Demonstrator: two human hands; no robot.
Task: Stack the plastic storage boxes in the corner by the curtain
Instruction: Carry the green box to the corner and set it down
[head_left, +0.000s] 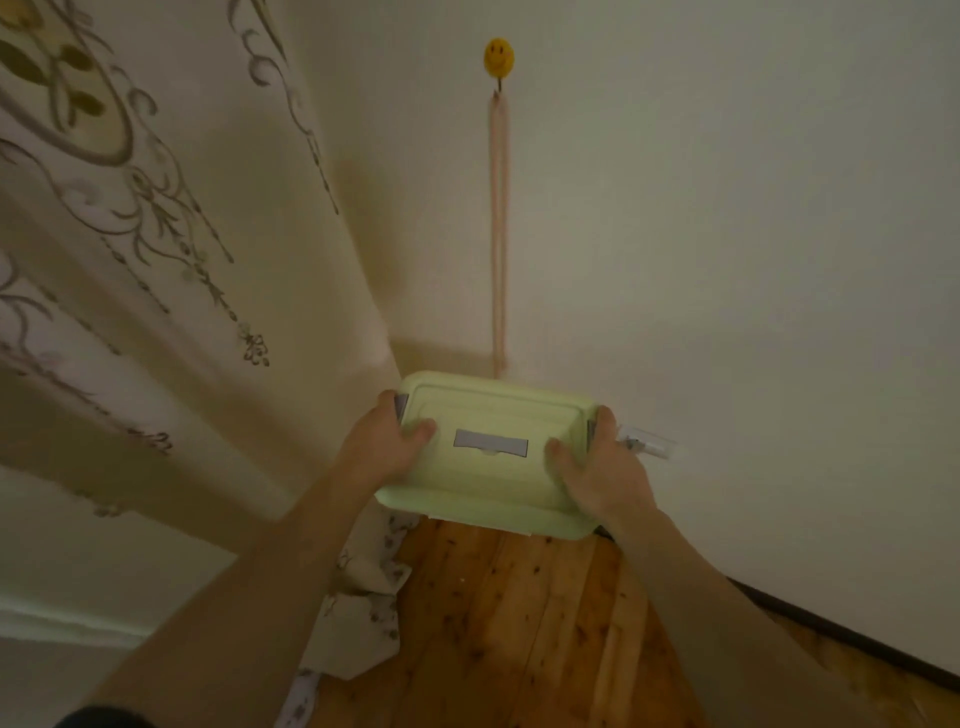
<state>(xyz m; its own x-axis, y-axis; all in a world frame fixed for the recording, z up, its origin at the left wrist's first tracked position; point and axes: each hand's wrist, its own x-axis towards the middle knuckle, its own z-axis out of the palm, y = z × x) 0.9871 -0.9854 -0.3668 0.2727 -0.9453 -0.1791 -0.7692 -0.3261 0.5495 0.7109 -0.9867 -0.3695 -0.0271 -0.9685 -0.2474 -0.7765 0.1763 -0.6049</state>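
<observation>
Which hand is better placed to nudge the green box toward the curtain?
The right hand: it grips the green box on the side away from the curtain, so it can push; the left hand would be pulling.

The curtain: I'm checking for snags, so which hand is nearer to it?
Left. The left hand grips the green box on the curtain side; the right hand grips the far side.

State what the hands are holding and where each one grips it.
A pale green lidded storage box. Left hand grips its left end, right hand its right end, thumbs on the lid.
</observation>
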